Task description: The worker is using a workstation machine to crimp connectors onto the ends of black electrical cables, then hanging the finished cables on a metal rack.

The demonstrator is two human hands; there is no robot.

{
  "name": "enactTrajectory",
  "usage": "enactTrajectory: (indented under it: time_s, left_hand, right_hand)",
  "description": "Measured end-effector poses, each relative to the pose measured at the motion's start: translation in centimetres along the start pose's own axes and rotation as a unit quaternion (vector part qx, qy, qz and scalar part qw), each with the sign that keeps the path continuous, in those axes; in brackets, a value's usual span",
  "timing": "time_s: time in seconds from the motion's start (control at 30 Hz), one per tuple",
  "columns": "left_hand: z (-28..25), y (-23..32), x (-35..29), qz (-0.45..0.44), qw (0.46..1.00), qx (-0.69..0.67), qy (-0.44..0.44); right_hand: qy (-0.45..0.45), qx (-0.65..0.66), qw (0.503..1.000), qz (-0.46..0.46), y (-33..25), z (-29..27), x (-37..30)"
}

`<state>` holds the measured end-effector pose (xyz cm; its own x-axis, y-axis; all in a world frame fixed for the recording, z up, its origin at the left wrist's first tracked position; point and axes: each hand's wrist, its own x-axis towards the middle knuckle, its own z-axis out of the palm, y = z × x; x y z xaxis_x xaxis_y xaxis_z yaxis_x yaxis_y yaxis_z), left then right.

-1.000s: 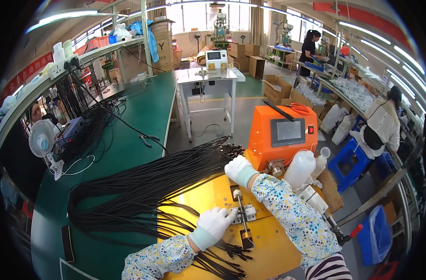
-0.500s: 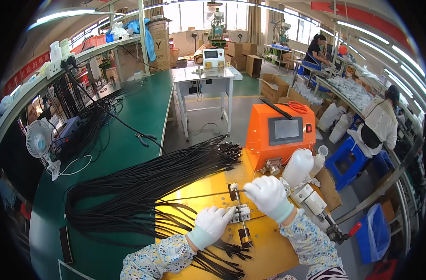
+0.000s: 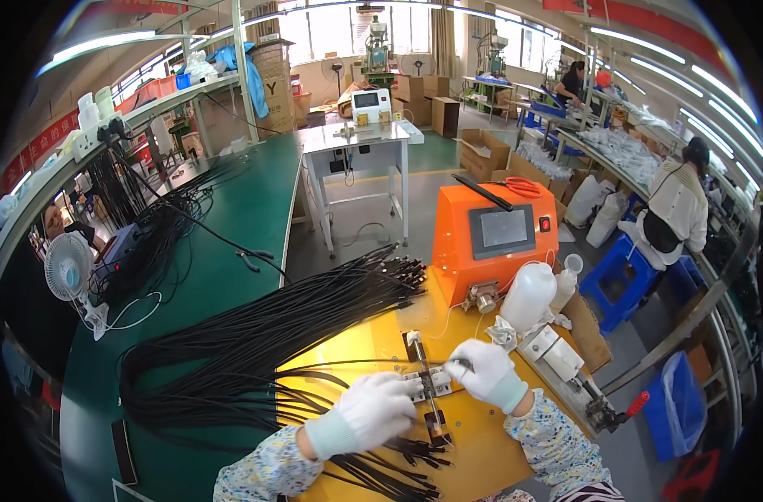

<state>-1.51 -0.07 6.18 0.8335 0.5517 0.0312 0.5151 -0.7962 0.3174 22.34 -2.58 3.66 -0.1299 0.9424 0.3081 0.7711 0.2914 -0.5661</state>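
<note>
Both my hands wear white gloves. In my right hand (image 3: 487, 373), thumb and fingers pinch the end part of a black cable (image 3: 373, 361). That cable runs leftward from the hand, over a metal clamping fixture (image 3: 431, 381) on the yellow machine table (image 3: 473, 435). My left hand (image 3: 371, 412) rests beside the fixture's left side, fingers bent together at its metal block; whatever they grip is hidden. A thick bundle of black cables (image 3: 264, 322) lies looped to the left. More cable ends (image 3: 390, 473) spread below my left wrist.
An orange control box (image 3: 490, 238) with a screen stands behind the fixture. Right of the fixture are a white bottle (image 3: 528, 297) and a lever with a red handle (image 3: 636, 407). Pliers (image 3: 252, 258) and a small fan (image 3: 70, 266) sit on the green table (image 3: 231, 251). Other people work at the right.
My right hand has moved down and slightly right, bringing the cable lower toward the fixture. My left hand has drawn slightly left and down, its fingers now bent. The view has shifted slightly.
</note>
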Motion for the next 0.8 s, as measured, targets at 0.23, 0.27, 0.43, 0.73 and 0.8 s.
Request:
enactTrajectory:
  time_s: [0.23, 0.27, 0.43, 0.73, 0.8]
  left_hand:
    - [2.7, 0.8, -0.4, -0.075, 0.943, -0.277, 0.171]
    - [2.7, 0.8, -0.2, -0.070, 0.947, -0.270, 0.159]
    - [3.6, 1.1, 0.1, -0.127, 0.944, -0.241, 0.185]
    - [5.0, 0.0, 0.2, -0.148, 0.915, -0.295, 0.233]
    - [5.4, -0.2, 0.3, -0.142, 0.916, -0.301, 0.225]
  right_hand:
    - [-0.140, 0.244, 0.960, 0.019, -1.2, 0.3, -0.7]
    - [-0.144, 0.264, 0.953, 0.031, -1.0, 0.3, -0.8]
    - [-0.144, 0.224, 0.963, 0.039, -0.2, 0.1, -0.6]
    - [-0.137, 0.200, 0.969, 0.042, -1.0, 0.7, -0.6]
    - [-0.122, 0.175, 0.977, 0.000, -0.5, 1.3, -0.5]
